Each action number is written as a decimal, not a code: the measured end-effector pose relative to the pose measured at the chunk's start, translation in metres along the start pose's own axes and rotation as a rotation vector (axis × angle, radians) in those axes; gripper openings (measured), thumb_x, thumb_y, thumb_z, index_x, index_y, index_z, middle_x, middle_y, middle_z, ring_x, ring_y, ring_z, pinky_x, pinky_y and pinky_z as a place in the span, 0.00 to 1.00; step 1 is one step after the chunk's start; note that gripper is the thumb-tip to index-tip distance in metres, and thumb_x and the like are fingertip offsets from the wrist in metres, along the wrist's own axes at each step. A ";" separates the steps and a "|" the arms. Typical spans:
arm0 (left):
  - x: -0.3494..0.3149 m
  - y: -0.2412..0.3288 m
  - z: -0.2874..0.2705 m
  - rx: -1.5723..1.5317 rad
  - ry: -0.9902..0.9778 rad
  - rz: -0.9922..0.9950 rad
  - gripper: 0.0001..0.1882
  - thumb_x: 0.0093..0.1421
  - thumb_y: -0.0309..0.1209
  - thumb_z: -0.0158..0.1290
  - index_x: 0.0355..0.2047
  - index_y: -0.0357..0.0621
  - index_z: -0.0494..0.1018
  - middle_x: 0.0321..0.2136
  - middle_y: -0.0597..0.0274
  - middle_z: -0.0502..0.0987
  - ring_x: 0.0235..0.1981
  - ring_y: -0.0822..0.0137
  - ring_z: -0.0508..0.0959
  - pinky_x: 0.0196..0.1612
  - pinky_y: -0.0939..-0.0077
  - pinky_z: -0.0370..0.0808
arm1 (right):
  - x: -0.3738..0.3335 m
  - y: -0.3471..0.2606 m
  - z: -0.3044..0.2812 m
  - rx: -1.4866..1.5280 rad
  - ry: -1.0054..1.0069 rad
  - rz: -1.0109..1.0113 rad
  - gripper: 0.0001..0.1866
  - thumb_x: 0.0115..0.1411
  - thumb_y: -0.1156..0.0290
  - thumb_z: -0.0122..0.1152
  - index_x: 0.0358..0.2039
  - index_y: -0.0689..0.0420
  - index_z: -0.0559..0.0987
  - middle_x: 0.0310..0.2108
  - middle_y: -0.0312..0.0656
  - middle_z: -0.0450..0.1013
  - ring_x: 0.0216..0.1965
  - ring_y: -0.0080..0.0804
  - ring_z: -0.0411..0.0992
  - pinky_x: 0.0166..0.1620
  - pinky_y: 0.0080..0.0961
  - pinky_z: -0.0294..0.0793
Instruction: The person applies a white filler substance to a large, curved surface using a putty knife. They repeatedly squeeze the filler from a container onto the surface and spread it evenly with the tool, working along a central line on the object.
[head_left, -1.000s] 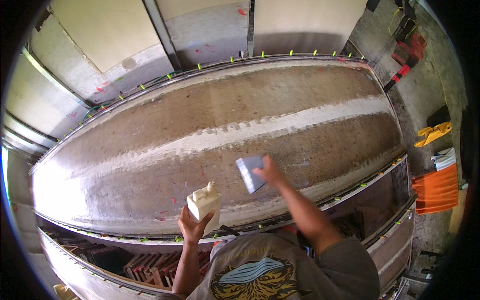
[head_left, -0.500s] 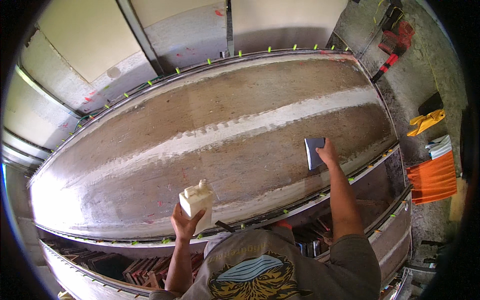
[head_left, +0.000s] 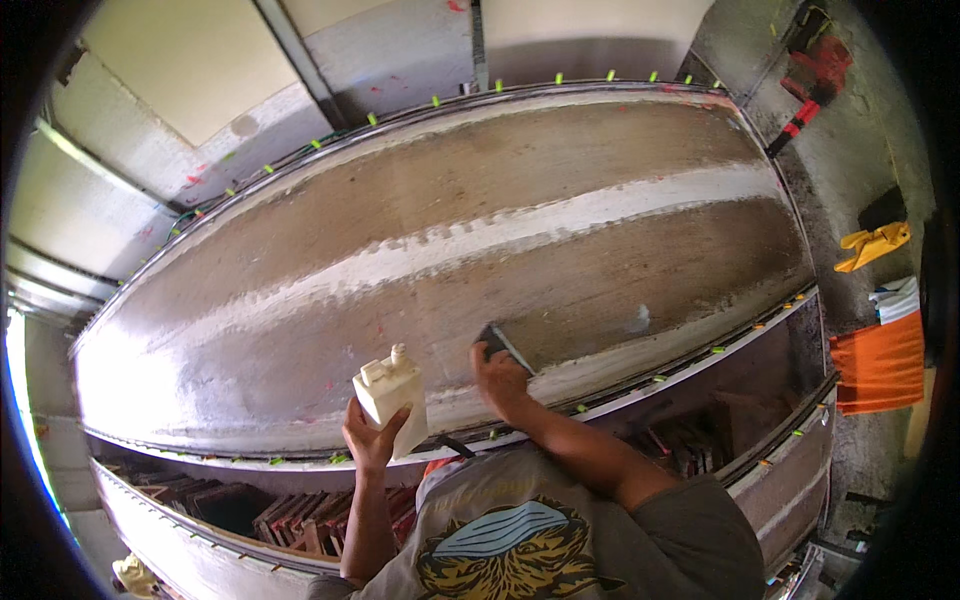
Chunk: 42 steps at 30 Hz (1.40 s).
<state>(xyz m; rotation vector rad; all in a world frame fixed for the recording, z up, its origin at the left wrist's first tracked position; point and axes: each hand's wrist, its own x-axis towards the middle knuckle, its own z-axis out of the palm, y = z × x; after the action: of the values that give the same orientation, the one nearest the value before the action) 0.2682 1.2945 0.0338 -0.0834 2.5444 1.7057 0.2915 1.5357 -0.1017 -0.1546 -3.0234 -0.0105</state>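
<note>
Flat dark pad (head_left: 496, 338), pinched by the fingers of the right hand (head_left: 503, 385), is over the brown panel (head_left: 600, 260), right of the left hand (head_left: 372, 440), whose fingers clasp a cream container (head_left: 388, 390); work appears partial, a pale smear (head_left: 640, 319) lying right of the pad-side fingers, overall completion indeterminable.

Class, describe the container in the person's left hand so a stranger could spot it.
Find the long brown surface with a white band running along it. Near its lower edge, left of centre, the left hand holds a boxy cream container. Unlike the flat dark pad in the right hand, it is pale and block-shaped, with a narrow neck on top.
</note>
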 end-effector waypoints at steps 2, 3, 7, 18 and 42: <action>0.000 -0.007 -0.013 -0.052 0.013 0.009 0.29 0.45 0.37 0.74 0.44 0.33 0.75 0.35 0.56 0.82 0.35 0.67 0.80 0.42 0.68 0.77 | 0.013 -0.038 -0.017 0.245 -0.098 -0.005 0.24 0.59 0.69 0.59 0.55 0.57 0.66 0.26 0.55 0.78 0.25 0.48 0.80 0.23 0.44 0.79; -0.002 -0.007 -0.022 -0.017 0.021 0.004 0.30 0.45 0.37 0.74 0.44 0.33 0.75 0.35 0.56 0.82 0.36 0.67 0.80 0.42 0.68 0.77 | 0.023 -0.052 -0.030 0.363 -0.148 -0.004 0.23 0.60 0.69 0.59 0.54 0.57 0.66 0.26 0.55 0.78 0.25 0.50 0.80 0.24 0.46 0.79; -0.004 -0.014 -0.051 0.020 0.029 0.010 0.30 0.45 0.37 0.74 0.44 0.33 0.76 0.36 0.54 0.82 0.36 0.66 0.81 0.43 0.68 0.78 | 0.063 -0.075 -0.059 0.743 -0.337 0.162 0.25 0.61 0.64 0.62 0.54 0.59 0.64 0.30 0.58 0.78 0.32 0.64 0.78 0.37 0.54 0.78; 0.000 -0.038 -0.060 -0.054 0.015 0.024 0.30 0.45 0.37 0.74 0.44 0.33 0.76 0.36 0.53 0.83 0.36 0.65 0.82 0.42 0.68 0.79 | 0.002 0.204 0.023 0.517 0.069 0.640 0.33 0.49 0.65 0.69 0.53 0.63 0.68 0.42 0.60 0.77 0.44 0.61 0.77 0.47 0.53 0.76; -0.040 0.096 0.214 -0.061 -0.015 0.004 0.30 0.46 0.38 0.73 0.44 0.34 0.75 0.36 0.56 0.81 0.37 0.66 0.80 0.43 0.69 0.77 | -0.030 0.488 -0.022 0.505 -0.115 0.602 0.41 0.47 0.60 0.75 0.58 0.65 0.67 0.44 0.62 0.77 0.47 0.60 0.76 0.50 0.51 0.74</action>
<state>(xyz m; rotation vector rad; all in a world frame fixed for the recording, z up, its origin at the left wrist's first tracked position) 0.3064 1.5288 0.0446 -0.0691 2.4845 1.7784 0.3737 2.0181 -0.0827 -1.0153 -2.8354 0.8169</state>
